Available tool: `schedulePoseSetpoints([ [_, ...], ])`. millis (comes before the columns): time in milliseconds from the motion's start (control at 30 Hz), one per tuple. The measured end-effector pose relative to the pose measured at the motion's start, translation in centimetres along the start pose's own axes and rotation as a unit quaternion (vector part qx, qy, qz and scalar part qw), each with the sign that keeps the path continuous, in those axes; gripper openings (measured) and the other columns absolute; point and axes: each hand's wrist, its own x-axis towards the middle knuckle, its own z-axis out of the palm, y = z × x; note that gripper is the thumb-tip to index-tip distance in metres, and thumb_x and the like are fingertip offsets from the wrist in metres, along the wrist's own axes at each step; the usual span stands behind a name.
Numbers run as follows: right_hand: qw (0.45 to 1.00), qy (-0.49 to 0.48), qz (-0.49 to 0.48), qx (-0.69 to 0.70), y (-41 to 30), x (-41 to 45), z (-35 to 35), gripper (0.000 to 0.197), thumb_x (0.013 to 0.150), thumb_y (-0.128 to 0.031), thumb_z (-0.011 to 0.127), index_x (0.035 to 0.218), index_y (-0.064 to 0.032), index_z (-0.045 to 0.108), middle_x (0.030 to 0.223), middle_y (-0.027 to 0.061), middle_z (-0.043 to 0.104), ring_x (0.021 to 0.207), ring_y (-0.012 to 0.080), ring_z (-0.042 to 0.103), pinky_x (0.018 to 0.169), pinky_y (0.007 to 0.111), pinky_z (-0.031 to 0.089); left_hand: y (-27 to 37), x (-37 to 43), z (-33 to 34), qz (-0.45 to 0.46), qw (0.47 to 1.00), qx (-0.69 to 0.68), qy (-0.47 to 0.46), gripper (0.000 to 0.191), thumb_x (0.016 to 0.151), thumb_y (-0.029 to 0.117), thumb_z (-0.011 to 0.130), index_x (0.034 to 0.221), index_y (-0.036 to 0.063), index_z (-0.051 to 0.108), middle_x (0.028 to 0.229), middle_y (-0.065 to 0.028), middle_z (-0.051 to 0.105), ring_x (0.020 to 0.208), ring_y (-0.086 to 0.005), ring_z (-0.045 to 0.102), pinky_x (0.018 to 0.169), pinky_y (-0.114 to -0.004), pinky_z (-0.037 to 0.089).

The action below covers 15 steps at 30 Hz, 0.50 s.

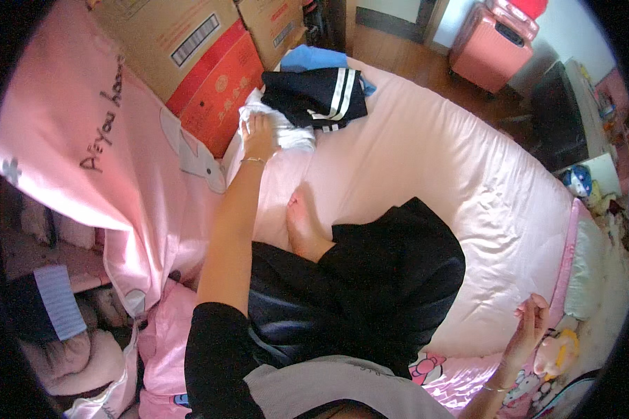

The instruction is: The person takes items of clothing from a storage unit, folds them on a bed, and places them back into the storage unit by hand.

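My left hand [259, 137] lies palm down on a bunched white cloth [293, 131] at the upper middle of the bed. Its fingers are a little apart and close on nothing that I can see. Touching the white cloth is a folded black garment [314, 94] with white stripes, and a blue cloth [314, 58] lies behind it. My right hand [532, 313] is raised at the lower right with curled fingers, near the pillow; whether it holds anything cannot be told. A bare foot and black clothing of my own are in the middle.
The pink bed sheet [398, 141] spreads ahead and to the right. Cardboard boxes [188, 42] stand beyond the left hand. A pink printed curtain [136, 173] hangs at left. At right are a pale green pillow [584, 269] and a plush toy [553, 353]. A pink suitcase [490, 55] stands on the floor.
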Motion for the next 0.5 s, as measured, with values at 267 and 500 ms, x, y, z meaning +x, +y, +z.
schedulePoseSetpoints([
  [267, 0.996, -0.080, 0.039, 0.022, 1.1, 3.2, 2.9, 0.013, 0.085, -0.005, 0.052, 0.097, -0.0009, 0.056, 0.079, 0.0019, 0.052, 0.070, 0.0087, 0.049, 0.065, 0.021, 0.040, -1.3, -1.3, -0.2, 0.068, 0.993, -0.097, 0.021, 0.018, 0.077, 0.016, 0.053, 0.088, 0.0025, 0.057, 0.091, -0.0165, 0.057, 0.093, -0.0305, 0.053, 0.080, -0.040, 0.041],
  [500, 0.926, -0.334, 0.108, 0.138, 0.9, -1.3, 14.5, 0.017, 0.084, -0.013, 0.058, 0.099, -0.0052, 0.057, 0.089, 0.0014, 0.058, 0.082, 0.0090, 0.055, 0.071, 0.021, 0.044, -0.1, -11.6, -17.9, -0.127, 0.852, -0.507, 0.035, 0.033, 0.085, 0.019, 0.056, 0.103, -0.0085, 0.051, 0.087, -0.0212, 0.060, 0.078, -0.0287, 0.060, 0.073, -0.035, 0.045],
])
